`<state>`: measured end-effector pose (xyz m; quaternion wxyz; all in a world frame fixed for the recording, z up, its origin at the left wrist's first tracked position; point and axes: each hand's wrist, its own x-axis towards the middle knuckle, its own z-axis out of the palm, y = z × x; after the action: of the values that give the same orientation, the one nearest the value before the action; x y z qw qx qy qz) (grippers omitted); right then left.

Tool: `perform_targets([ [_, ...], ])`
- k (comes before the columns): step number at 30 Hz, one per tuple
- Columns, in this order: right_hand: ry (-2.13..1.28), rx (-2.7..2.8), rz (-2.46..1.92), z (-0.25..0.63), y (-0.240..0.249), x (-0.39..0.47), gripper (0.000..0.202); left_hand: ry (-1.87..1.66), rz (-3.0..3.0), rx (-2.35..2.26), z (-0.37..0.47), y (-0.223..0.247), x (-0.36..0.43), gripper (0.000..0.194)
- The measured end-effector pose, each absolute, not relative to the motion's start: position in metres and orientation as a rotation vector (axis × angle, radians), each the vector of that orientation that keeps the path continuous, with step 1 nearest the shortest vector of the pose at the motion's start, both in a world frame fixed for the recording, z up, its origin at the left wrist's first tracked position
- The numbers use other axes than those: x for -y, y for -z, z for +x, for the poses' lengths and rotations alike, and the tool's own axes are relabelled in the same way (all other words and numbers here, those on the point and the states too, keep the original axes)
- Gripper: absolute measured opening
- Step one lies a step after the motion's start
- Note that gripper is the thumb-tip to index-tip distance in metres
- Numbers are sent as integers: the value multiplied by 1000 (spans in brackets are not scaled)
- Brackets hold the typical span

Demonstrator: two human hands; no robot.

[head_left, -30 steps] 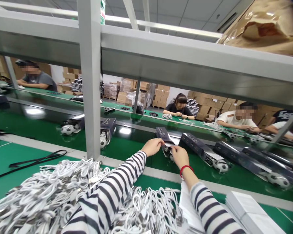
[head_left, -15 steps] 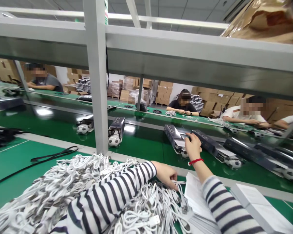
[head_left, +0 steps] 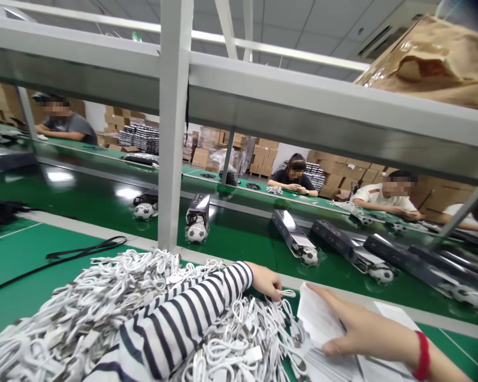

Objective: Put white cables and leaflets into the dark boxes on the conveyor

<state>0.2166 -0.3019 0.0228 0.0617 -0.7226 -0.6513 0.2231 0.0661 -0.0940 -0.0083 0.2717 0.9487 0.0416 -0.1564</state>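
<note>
Since a moment ago, we have drawn our right hand (head_left: 358,331) back from the dark boxes (head_left: 297,239) on the conveyor belt (head_left: 239,239); it now lies open, fingers flat on the paper leaflets (head_left: 318,323). Across the green surface (head_left: 19,260) spreads the heap of white cables (head_left: 103,302). At its far edge, our left hand (head_left: 266,281) pinches one coiled cable (head_left: 287,293).

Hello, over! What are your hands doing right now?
Left hand in the white cable pile, fingers on one cable. Right hand flat on paper leaflets. Nothing blocking.
</note>
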Motion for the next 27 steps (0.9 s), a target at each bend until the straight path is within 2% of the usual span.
perform_targets([
  [6, -567, 1709, -2163, 210, -30, 313, 88, 400, 2333, -58, 65, 11, 88, 19],
  [14, -461, 1510, -2284, 241, -8, 319, 98, 411, 2104, -19, 64, 10, 74, 19],
  [16, -486, 1419, -2275, 246, -2, 319, 89, 344, 2097, -41, 62, 9, 71, 18],
  [21, -522, 1243, -2155, 253, -5, 316, 48, 162, 1951, -272, 59, 9, 61, 22],
  [24, -631, 1321, -1999, 253, -22, 303, 39, 59, 1939, -364, 55, 4, 55, 26],
  [27, -593, 1288, -1877, 243, -47, 270, 40, -200, 1959, -543, 51, -4, 44, 28],
])
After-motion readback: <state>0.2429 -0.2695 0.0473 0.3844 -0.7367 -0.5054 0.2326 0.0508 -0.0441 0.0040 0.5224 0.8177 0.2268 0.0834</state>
